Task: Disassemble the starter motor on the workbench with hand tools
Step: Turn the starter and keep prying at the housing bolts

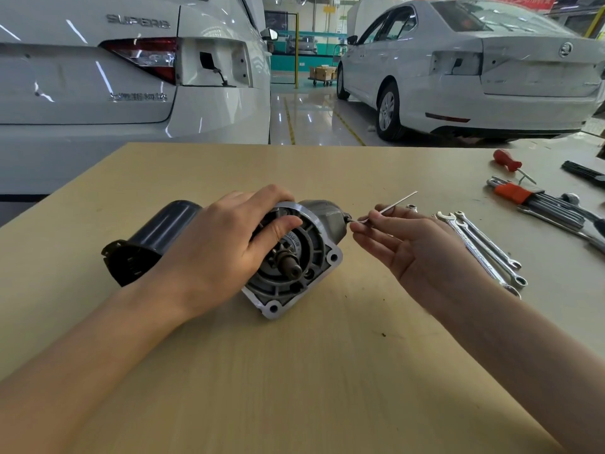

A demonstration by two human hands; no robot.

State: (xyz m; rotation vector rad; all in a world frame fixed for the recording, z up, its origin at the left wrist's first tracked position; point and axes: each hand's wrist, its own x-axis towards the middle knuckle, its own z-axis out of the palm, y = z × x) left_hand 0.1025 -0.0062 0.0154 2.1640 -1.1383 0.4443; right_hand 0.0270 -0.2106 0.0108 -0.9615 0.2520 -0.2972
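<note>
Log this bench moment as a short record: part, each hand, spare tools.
part: grey metal starter motor with black cylindrical body, lying on the tan wooden workbench
left hand: grips the motor's housing
right hand: pinches a thin silver metal wrench, tip at the motor's right end
spare tools: silver combination wrenches, red-handled screwdriver, to the right

Left hand [226,247] clasping, right hand [422,253] pinching

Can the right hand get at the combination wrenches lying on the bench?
Probably yes: the combination wrenches lie uncovered beside the right hand, but it pinches a thin metal tool, so that goes down first.
</note>
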